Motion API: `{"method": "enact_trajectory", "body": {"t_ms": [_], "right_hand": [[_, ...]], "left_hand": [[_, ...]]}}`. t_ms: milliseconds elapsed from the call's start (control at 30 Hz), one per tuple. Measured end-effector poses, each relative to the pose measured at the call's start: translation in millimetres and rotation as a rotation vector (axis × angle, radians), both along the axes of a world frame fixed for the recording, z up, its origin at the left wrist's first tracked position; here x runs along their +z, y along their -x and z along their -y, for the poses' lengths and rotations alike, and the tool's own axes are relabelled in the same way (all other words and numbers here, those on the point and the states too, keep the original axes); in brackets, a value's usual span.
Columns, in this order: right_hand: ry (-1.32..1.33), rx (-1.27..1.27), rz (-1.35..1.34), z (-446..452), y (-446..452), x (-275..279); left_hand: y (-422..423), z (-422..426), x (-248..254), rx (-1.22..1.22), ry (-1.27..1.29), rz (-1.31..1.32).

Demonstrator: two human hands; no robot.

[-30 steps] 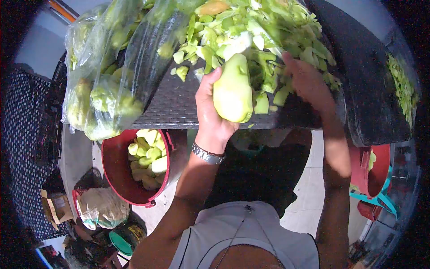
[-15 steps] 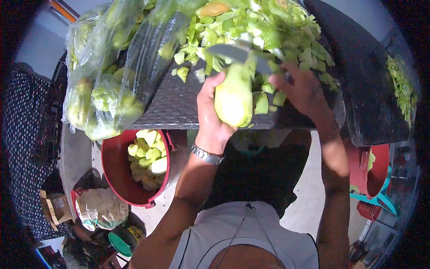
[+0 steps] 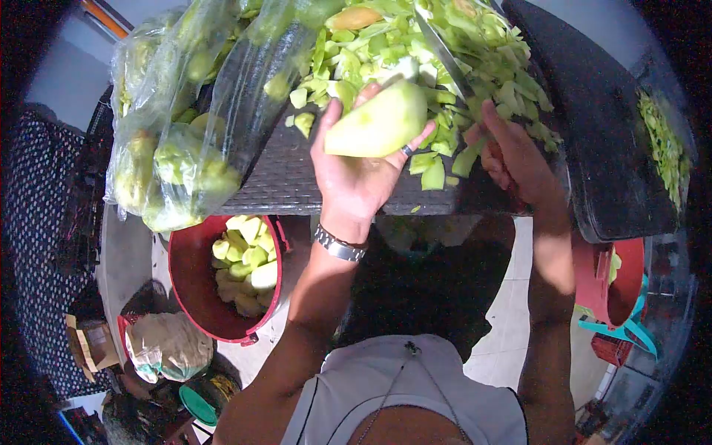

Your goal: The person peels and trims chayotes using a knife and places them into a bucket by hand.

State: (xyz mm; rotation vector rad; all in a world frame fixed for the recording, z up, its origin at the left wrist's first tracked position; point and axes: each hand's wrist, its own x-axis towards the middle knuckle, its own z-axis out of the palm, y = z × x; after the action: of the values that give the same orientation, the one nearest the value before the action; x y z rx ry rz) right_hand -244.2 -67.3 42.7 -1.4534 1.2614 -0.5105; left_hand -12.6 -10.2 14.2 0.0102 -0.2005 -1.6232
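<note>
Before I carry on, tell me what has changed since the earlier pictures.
The green vegetable has tipped sideways in the left hand. The knife, over it a moment ago, has swung rightward in the right hand. Neither was let go. The red bucket stayed put.

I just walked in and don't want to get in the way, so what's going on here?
A person holds a pale green vegetable in the left hand and a knife in the right hand, its blade clear of the vegetable. Beyond the hands, green scraps are heaped on the table. A plastic bag of green vegetables lies to the left, and a red tub below holds pale pieces.
</note>
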Motion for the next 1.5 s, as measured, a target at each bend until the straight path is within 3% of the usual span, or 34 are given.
{"method": "enact_trajectory", "body": {"t_ms": [100,167,233,300,333,433,600,700,800,833,933,1000,1067,1100,1200,1367,1433,1500], "right_hand": [[0.084,-0.041,0.007,-2,2,-8],[0.743,0.05,-0.049,6,3,-33],[0.974,0.108,-0.154,-2,-3,-24],[0.775,0.128,-0.308,-29,-7,3],[0.802,0.145,-0.341,-33,-8,6],[0.856,0.209,-0.413,-40,-9,12],[0.998,0.261,-0.425,-38,-5,6],[1.035,0.206,-0.375,-31,-1,8],[0.761,0.201,-0.44,-21,6,12],[0.76,0.195,-0.442,-18,6,12],[0.722,0.122,-0.494,3,14,9],[0.638,0.03,-0.575,29,25,-3],[0.644,0.066,-0.499,33,32,-7],[0.641,0.082,-0.461,29,33,-8],[0.567,0.107,-0.416,-15,1,23],[0.964,0.336,-0.451,-45,-11,14],[1.018,0.353,-0.465,-42,-12,12],[1.021,0.356,-0.422,-38,-10,13]], "left_hand": [[6,-3,0,-0.051,-0.116,0.059],[5,-4,-10,-0.215,-0.05,0.231],[5,-7,-16,-0.304,-0.049,0.382],[8,-9,-20,-0.247,-0.081,0.733],[10,-12,-25,-0.218,-0.1,0.906],[11,-23,-41,-0.266,-0.062,0.438],[13,-24,-43,-0.266,-0.046,0.189],[10,-23,-52,-0.255,-0.053,0.415],[5,-18,-46,-0.302,-0.115,0.567],[1,-12,-45,-0.308,-0.122,0.739],[5,-20,-23,-0.117,0.019,0.718],[0,-22,-11,-0.138,0.014,0.782],[2,-26,-4,-0.01,-0.013,0.872],[-4,-19,-5,-0.071,-0.017,0.958],[-5,-17,-10,-0.107,-0.053,0.981],[1,-22,-41,0.23,0.17,1.022],[2,-19,-41,0.214,0.153,0.959],[3,-17,-40,0.161,0.07,0.736]]}}
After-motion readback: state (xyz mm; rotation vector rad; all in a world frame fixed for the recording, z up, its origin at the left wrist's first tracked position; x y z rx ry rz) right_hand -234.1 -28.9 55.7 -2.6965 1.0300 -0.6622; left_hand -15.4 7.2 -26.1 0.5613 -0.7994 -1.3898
